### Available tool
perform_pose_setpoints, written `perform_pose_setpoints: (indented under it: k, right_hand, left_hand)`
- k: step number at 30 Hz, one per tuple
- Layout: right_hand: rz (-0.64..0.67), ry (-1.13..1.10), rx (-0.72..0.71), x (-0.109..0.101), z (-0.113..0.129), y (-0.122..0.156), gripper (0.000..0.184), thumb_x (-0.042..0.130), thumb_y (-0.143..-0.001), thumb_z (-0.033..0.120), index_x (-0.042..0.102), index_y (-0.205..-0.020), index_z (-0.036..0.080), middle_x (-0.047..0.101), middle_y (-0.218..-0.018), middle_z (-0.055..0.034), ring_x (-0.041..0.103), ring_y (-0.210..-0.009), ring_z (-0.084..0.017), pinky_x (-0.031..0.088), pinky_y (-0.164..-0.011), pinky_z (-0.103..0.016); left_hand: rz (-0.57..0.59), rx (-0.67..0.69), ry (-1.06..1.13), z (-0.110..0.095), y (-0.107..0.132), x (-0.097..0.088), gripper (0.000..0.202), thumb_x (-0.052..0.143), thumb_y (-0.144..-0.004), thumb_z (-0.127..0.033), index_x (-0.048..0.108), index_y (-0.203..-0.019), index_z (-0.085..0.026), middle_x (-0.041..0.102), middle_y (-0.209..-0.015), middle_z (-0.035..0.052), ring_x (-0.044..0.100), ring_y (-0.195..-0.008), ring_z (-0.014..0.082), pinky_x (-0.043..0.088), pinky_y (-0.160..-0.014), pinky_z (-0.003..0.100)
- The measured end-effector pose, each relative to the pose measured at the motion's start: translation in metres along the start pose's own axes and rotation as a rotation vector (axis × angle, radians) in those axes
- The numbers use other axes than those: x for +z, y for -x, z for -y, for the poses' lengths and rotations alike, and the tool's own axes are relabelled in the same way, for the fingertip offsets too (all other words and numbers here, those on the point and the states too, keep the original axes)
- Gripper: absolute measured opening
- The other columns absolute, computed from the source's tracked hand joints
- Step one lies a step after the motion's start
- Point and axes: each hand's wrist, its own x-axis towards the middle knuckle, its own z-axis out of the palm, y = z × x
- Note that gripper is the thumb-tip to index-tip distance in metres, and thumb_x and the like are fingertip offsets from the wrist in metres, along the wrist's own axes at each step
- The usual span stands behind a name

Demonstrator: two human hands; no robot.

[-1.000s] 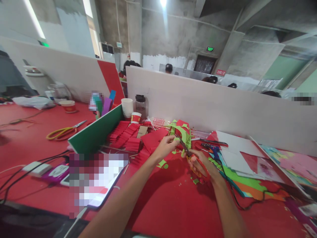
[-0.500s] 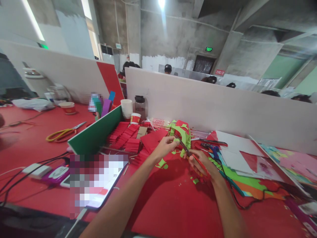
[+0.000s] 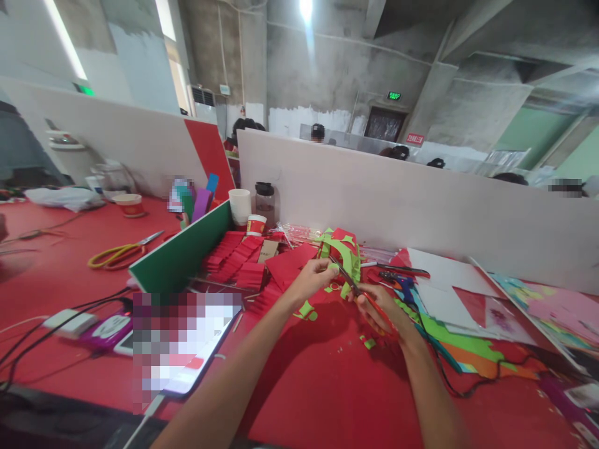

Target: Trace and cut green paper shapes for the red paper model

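My left hand (image 3: 312, 280) pinches a small piece of light green paper (image 3: 344, 257) over the red table (image 3: 327, 386). My right hand (image 3: 378, 305) is closed round the orange handles of a pair of scissors (image 3: 349, 280); the blades point up and left into the green paper. Green paper scraps (image 3: 306, 310) lie on the table under my hands. Both forearms reach in from the bottom edge.
Stacks of folded red paper (image 3: 238, 259) lie left of my hands beside a green board (image 3: 180, 252). Coloured sheets (image 3: 461, 343) and white paper (image 3: 449, 280) are piled at right. A white partition (image 3: 421, 206) runs behind. Yellow-handled scissors (image 3: 119, 251), cups and cables sit at left.
Both hands stay almost in place; the scissors and green paper have shifted only slightly as the blades work in the paper.
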Motion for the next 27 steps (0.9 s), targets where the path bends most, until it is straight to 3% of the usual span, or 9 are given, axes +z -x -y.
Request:
perform_pose_setpoints:
  k: [10, 16, 21, 27]
  right_hand:
    - [0.001, 0.038, 0.038, -0.008, 0.001, 0.001, 0.052, 0.059, -0.083, 0.068, 0.059, -0.084, 0.017, 0.044, -0.058, 0.0043, 0.032, -0.039, -0.005, 0.024, -0.035, -0.017]
    - [-0.132, -0.195, -0.026, 0.003, 0.001, -0.003, 0.054, 0.059, -0.08, 0.072, 0.058, -0.095, 0.019, 0.048, -0.056, 0.0053, 0.035, -0.033, -0.007, 0.03, -0.03, -0.019]
    - [-0.252, -0.253, -0.058, 0.013, 0.009, -0.008, 0.039, 0.066, -0.082, 0.056, 0.056, -0.094, 0.02, 0.057, -0.061, 0.0032, 0.041, -0.036, -0.008, 0.035, -0.032, -0.019]
    - [-0.212, -0.278, -0.013, 0.016, 0.01, -0.007, 0.032, 0.067, -0.082, 0.047, 0.055, -0.094, 0.021, 0.052, -0.057, 0.006, 0.04, -0.035, -0.008, 0.033, -0.031, -0.019]
  left_hand:
    - [0.035, 0.004, -0.034, -0.002, 0.002, -0.001, 0.038, 0.062, -0.082, -0.046, 0.049, -0.062, -0.017, 0.045, -0.054, -0.0057, 0.038, -0.053, 0.0077, 0.029, -0.054, 0.022]
    - [0.07, -0.029, -0.032, -0.006, 0.003, 0.001, 0.04, 0.065, -0.079, -0.049, 0.051, -0.062, -0.016, 0.047, -0.057, -0.0049, 0.041, -0.054, 0.0082, 0.03, -0.055, 0.022]
    - [0.213, -0.035, -0.004, -0.004, 0.004, 0.004, 0.044, 0.07, -0.075, -0.055, 0.056, -0.067, -0.015, 0.048, -0.06, -0.0042, 0.04, -0.057, 0.0083, 0.029, -0.055, 0.022]
    - [0.311, -0.036, -0.008, -0.003, 0.007, 0.007, 0.045, 0.071, -0.075, -0.057, 0.06, -0.069, -0.014, 0.048, -0.061, -0.0038, 0.04, -0.058, 0.0085, 0.029, -0.056, 0.023]
